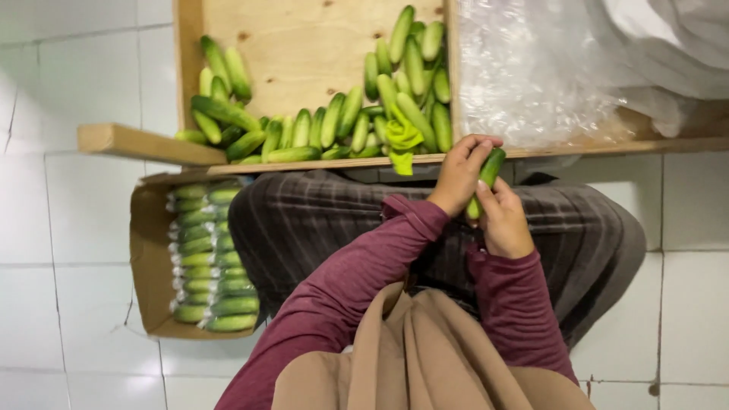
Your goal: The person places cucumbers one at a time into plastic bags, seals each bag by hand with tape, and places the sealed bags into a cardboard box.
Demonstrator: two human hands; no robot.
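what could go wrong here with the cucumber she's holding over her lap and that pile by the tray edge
The cucumber is pinched between the left hand and right hand over the lap, past the wooden tray's edge; if the grip slips, it would likely drop to the tiled floor.

The loose cucumbers are heaped right against that low front edge, so a nudge might roll some off, perhaps missing the cardboard box below.

A produce-packing spot on a white tiled floor (68,250): loose cucumbers (334,125) heaped on a wooden tray (304,45), wrapped packs (209,258) in a cardboard box (148,250) at left.
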